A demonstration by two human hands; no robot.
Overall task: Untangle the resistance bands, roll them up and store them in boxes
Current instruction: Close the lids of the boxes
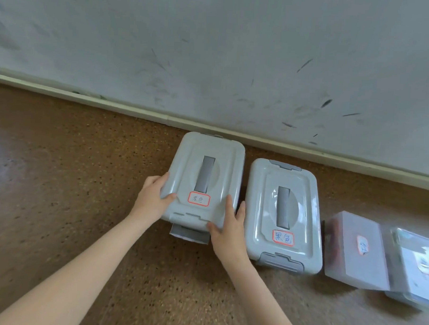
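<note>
A grey lidded box (223, 157) with a dark handle and a red-framed label stands on the floor near the wall. My left hand (151, 196) grips its near left corner, thumb on the lid. My right hand (228, 226) holds its near right corner, fingers up along the side, thumb at the front edge. The box's front latch (189, 235) hangs open below the lid. A second grey box (283, 214), latched shut, stands right beside it. No resistance bands are in view.
Two translucent boxes (357, 249) (415, 264) with labels lie to the right, blurred. A scuffed white wall (213, 51) with a baseboard runs behind the boxes. Brown speckled floor (73, 168) stretches to the left and near me.
</note>
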